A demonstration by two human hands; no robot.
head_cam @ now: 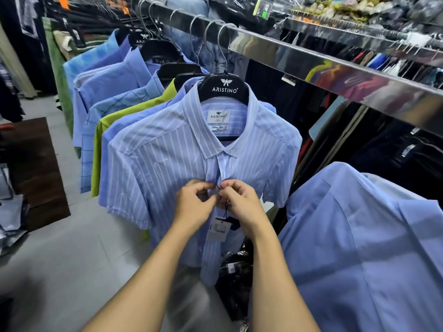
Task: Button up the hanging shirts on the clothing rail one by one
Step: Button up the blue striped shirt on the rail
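Pinching placket: left grip, right grip; price tag dangles below, blue shirt crowds right; striped shirt gapes above.

A: Free room?
B: Left and low, over the grey tiled floor, beside the striped light-blue short-sleeved shirt.
A: Blockers?
B: Plain blue shirt crowds the right, narrow gap between. Lime-green shirt packed just behind. Shiny metal rail overhead. White paper price tag dangles across the placket.
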